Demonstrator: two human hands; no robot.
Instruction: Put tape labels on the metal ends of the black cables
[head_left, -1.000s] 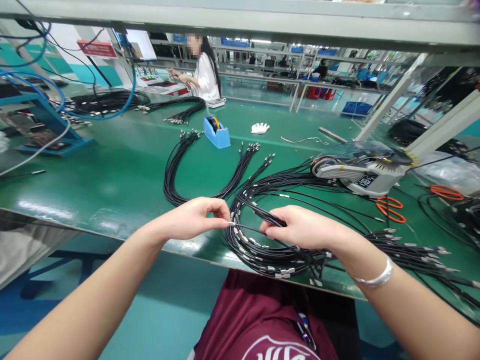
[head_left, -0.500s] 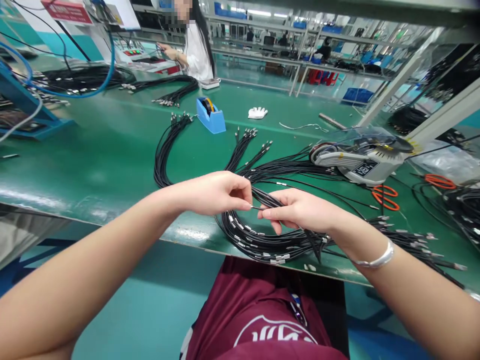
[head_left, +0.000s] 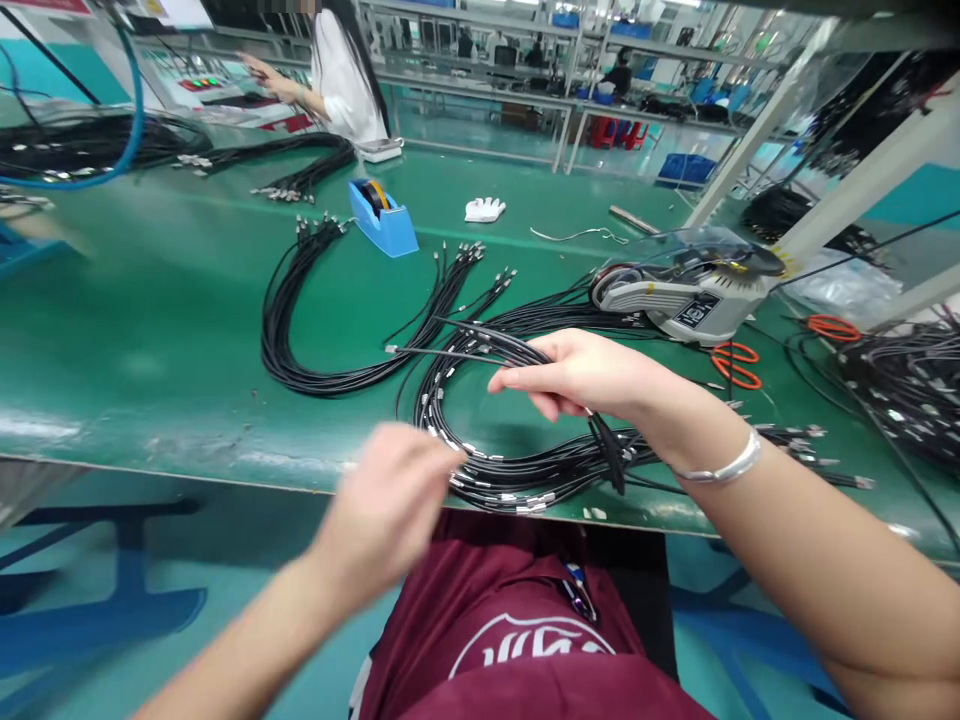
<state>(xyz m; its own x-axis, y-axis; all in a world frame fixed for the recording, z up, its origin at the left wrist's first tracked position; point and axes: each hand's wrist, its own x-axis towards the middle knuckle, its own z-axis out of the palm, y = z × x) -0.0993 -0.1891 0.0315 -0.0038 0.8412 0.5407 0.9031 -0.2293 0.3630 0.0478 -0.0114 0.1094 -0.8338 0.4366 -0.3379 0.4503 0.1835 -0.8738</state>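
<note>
My right hand [head_left: 581, 378] is closed on a few black cables [head_left: 480, 350] whose metal-tipped ends stick out to the left above the green table [head_left: 165, 340]. Under it lies a looped bundle of black cables with metal ferrules [head_left: 517, 470], at the table's near edge. My left hand [head_left: 390, 500] is smeared by motion, low and in front of the table edge, apart from the cables; its fingers cannot be read. A second curved bundle of black cables [head_left: 300, 330] lies to the left.
A blue tape dispenser [head_left: 382, 218] and a white glove [head_left: 484, 209] sit farther back. A grey tape machine [head_left: 682, 290] and orange scissors [head_left: 735, 365] lie right. More cable piles [head_left: 900, 380] are far right. Another person in white [head_left: 337, 70] works at the far end.
My left hand let go of the cable tip and dropped back toward me below the table edge. My right hand stayed, still holding the cables, their ends now pointing free to the left.
</note>
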